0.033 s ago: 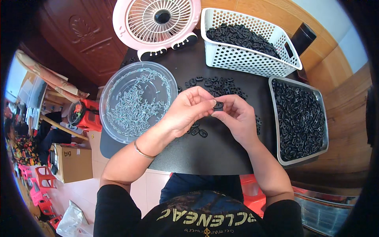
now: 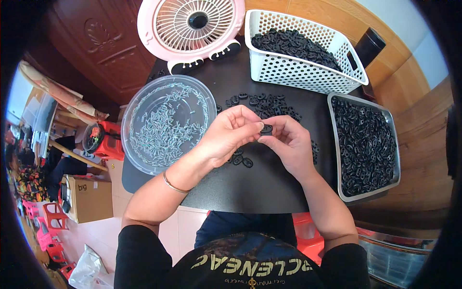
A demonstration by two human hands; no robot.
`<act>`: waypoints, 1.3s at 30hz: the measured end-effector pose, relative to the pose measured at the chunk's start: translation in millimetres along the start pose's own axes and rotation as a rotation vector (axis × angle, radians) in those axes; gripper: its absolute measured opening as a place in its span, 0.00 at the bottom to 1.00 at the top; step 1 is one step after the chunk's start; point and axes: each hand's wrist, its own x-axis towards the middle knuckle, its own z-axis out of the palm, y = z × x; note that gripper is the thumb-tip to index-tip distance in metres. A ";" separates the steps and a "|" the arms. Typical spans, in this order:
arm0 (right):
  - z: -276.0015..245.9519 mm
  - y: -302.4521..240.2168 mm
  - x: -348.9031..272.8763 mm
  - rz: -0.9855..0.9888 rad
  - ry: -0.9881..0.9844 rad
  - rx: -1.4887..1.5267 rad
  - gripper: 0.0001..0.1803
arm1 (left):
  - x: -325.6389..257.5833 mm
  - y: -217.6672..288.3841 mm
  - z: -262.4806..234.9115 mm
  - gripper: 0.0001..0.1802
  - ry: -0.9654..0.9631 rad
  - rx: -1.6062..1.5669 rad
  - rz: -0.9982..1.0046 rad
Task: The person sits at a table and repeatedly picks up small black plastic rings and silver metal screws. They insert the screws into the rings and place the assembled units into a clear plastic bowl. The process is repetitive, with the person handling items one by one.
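Above the middle of the dark table, my left hand [image 2: 228,135] and my right hand [image 2: 288,144] meet fingertip to fingertip. Pinched between them is a small black plastic piece [image 2: 266,129], rounded, with an opening in it. Both hands are closed on it, the left at its left end and the right at its right side. Whether the left fingertips also grip something tiny is hidden. Loose black plastic pieces [image 2: 269,102] lie on the table behind and beneath my hands. Left of my left hand, a clear round tub [image 2: 127,144] holds many small silvery pins or screws.
A metal tray [image 2: 335,144] full of black pieces lies at the right. Behind it stands a white perforated basket [image 2: 288,79] with more pieces, near a black cylinder [image 2: 369,46]. A pink fan [image 2: 147,29] occupies the back left. The table's edge [image 2: 240,211] curves near my body.
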 end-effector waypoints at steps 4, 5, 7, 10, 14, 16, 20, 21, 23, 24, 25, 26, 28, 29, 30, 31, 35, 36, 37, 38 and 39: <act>-1.8 -2.8 -0.7 0.021 -0.022 0.002 0.14 | 0.2 1.4 -2.5 0.06 -0.022 0.037 -0.011; -1.4 -2.9 -0.8 0.031 -0.025 0.014 0.14 | -0.1 1.6 -3.2 0.06 -0.031 0.046 -0.015; -0.2 -3.1 -0.9 0.052 -0.032 0.040 0.14 | -1.0 2.4 -4.2 0.05 -0.048 0.064 -0.023; -0.2 -3.5 -0.5 0.072 -0.049 0.066 0.14 | -0.9 4.4 -5.2 0.06 -0.059 0.087 -0.014; -1.8 -3.3 0.0 0.067 -0.052 0.016 0.15 | -0.2 4.4 -5.0 0.07 -0.032 0.080 -0.048; -2.3 1.8 -0.1 0.052 -0.035 -0.019 0.15 | -0.6 5.8 -4.8 0.07 -0.032 0.092 -0.070; -1.5 -2.2 -0.2 0.065 -0.036 -0.034 0.14 | -2.2 6.8 -6.2 0.08 -0.054 0.105 -0.077; -2.3 -1.1 -0.4 0.072 -0.037 -0.044 0.14 | -2.4 6.5 -5.8 0.09 -0.058 0.109 -0.077; -2.9 -0.8 -0.9 0.078 -0.030 -0.044 0.13 | -2.2 5.5 -4.9 0.10 -0.064 0.107 -0.078; -2.3 -1.5 -1.0 0.076 -0.023 -0.035 0.12 | -1.9 4.8 -4.8 0.10 -0.063 0.100 -0.078; -1.4 -1.8 -0.8 0.074 -0.019 -0.024 0.12 | -2.0 4.2 -5.1 0.10 -0.060 0.093 -0.077; -0.9 -2.9 -0.7 0.077 -0.021 -0.012 0.12 | -2.1 4.3 -5.3 0.10 -0.060 0.093 -0.080; -0.4 -5.5 -0.7 0.083 -0.022 0.010 0.11 | -1.9 5.2 -5.2 0.10 -0.062 0.091 -0.087; -0.4 -4.7 -0.4 0.088 -0.021 0.028 0.11 | -1.6 5.9 -4.7 0.10 -0.053 0.088 -0.085; -0.2 -3.1 0.1 0.092 -0.019 0.046 0.11 | -1.3 6.6 -4.2 0.10 -0.044 0.086 -0.084; 0.4 -2.3 0.5 0.096 -0.021 0.064 0.11 | -1.7 7.1 -4.2 0.10 -0.033 0.083 -0.080; 2.9 -10.4 0.8 0.084 -0.021 -0.001 0.11 | -2.1 5.0 -5.6 0.11 -0.027 0.067 -0.061; 1.5 -8.2 0.3 0.069 -0.024 -0.062 0.11 | -2.8 5.4 -6.2 0.11 -0.041 0.078 -0.056; 1.0 -6.7 0.9 0.051 -0.030 -0.120 0.11 | -4.2 7.2 -7.3 0.11 -0.050 0.092 -0.048; 0.2 -5.4 0.8 0.049 -0.021 -0.115 0.12 | -4.5 7.6 -7.3 0.11 -0.059 0.115 -0.042; -1.1 -4.3 -0.1 0.046 -0.013 -0.109 0.12 | -3.5 6.5 -6.1 0.12 -0.067 0.138 -0.037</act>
